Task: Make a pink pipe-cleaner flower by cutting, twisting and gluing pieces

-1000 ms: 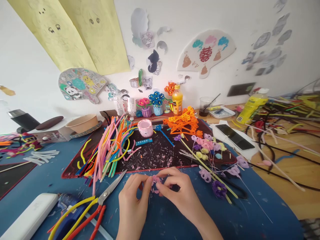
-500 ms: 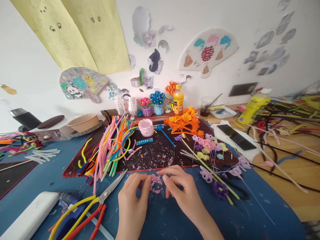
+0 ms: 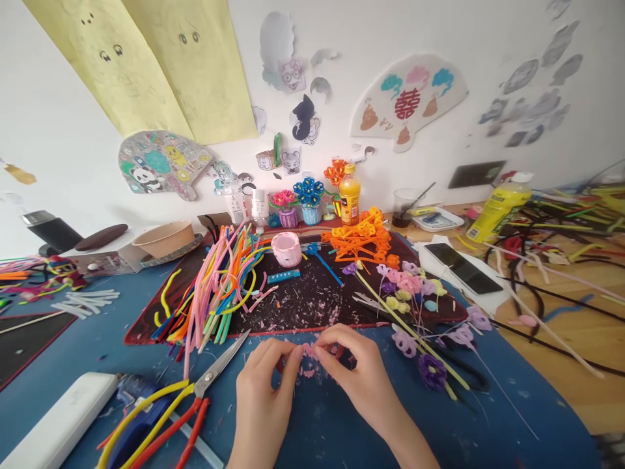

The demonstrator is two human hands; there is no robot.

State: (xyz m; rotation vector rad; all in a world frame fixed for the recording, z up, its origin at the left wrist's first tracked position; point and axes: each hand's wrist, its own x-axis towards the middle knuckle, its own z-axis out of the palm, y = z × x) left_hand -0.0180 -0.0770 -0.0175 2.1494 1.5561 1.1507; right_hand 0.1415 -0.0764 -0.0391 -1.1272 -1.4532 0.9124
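Between my hands is a small looped pink pipe-cleaner piece (image 3: 309, 351), held over the blue table. My left hand (image 3: 265, 381) pinches its left side with thumb and forefinger. On the opposite side, the thumb and forefinger of my right hand (image 3: 352, 365) are closed on it. Fingertips cover both its ends. Left of my left hand lie scissors (image 3: 211, 376) with yellow and red covered handles, blades apart. Purple pipe-cleaner flowers (image 3: 432, 371) rest to the right of my right hand.
A dark mat (image 3: 312, 303) strewn with pink fluff carries coloured pipe cleaners (image 3: 208, 280), a pink pot (image 3: 286, 249) and orange pieces (image 3: 361, 241). A blue glue gun (image 3: 146, 423) lies at left front. A phone (image 3: 461, 268) and a juice bottle (image 3: 349, 195) stand farther off.
My right thumb and forefinger have come in from the right and closed on the pink piece. My left hand has shifted slightly right, still pinching it.
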